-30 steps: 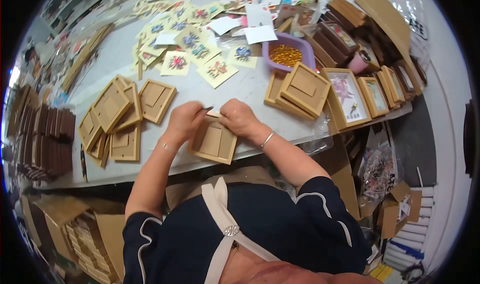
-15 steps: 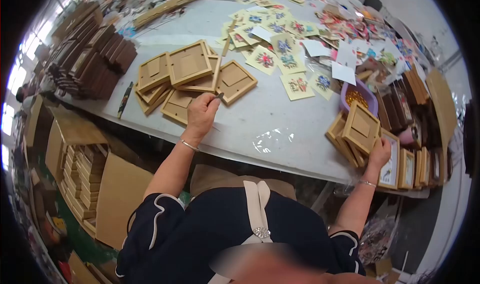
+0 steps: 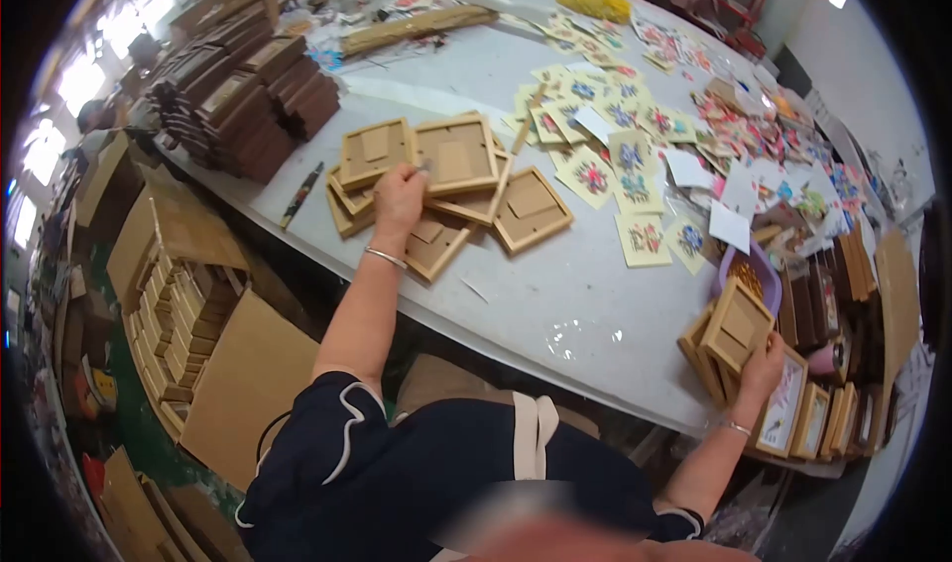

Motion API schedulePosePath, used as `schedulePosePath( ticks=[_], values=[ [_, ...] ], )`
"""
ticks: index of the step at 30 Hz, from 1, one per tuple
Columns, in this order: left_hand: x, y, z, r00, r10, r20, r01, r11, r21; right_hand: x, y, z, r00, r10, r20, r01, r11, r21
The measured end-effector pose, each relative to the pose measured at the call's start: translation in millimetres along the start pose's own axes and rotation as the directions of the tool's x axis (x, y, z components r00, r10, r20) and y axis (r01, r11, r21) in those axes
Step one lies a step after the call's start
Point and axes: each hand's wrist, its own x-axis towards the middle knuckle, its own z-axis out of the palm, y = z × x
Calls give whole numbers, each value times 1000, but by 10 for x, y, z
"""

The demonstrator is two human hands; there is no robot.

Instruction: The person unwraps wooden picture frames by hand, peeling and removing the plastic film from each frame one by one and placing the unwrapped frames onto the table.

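Note:
My left hand point(image 3: 400, 200) is closed, with a small grey metal tool point(image 3: 424, 168) poking out at the fingertips. It is over the pile of light wooden picture frames, between a frame point(image 3: 377, 152) on the left and another frame point(image 3: 456, 156) on the right. These lie back side up, with cardboard backings showing. One more frame point(image 3: 533, 211) lies at the pile's right. At the table's right edge, my right hand point(image 3: 762, 367) grips the side of a wooden picture frame point(image 3: 737, 326), which leans on other frames.
Floral cards point(image 3: 635, 170) spread over the table's middle. A purple bowl point(image 3: 766, 277) holds small golden pieces. Brown frames point(image 3: 238, 106) are stacked at left, near a dark cutter-like tool point(image 3: 301, 195). An open carton point(image 3: 248, 393) of frames stands below left.
The view has turned, so the scene sits lower and further right. My left hand has moved left across the frame pile. My right hand still holds its frame.

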Motion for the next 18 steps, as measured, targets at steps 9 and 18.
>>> schedulePosePath(
  ticks=[9, 18],
  values=[
    [119, -52, 39, 974, -116, 196, 124, 992, -25, -47, 358, -408, 979, 149, -141, -157, 987, -46],
    [-162, 228, 83, 999, 39, -7, -40, 985, -166, -166, 148, -303, 960, -70, -272, 37, 992, -124]
  ],
)
